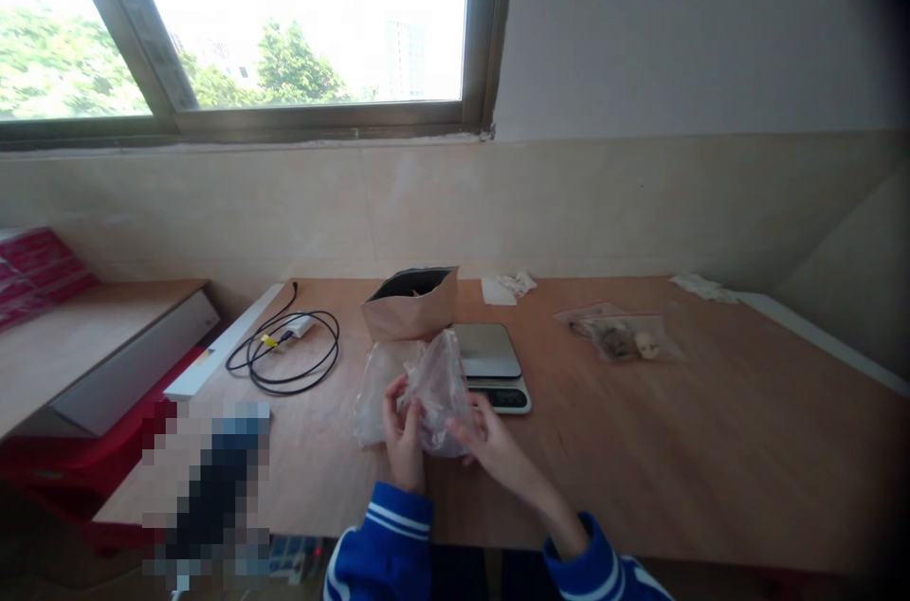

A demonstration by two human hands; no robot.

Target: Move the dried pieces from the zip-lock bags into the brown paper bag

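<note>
The clear plastic bag (pixel 442 383) is pinched between the fingers of the left hand (pixel 404 426) and the right hand (pixel 492 445), neither being clearly nearer, with its long axis pointed away beyond the fingertips, beside the scale (pixel 490 352).

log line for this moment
left hand: holding clear plastic bag; right hand: at same bag; scale: partly behind bag; brown pouch: open
</note>
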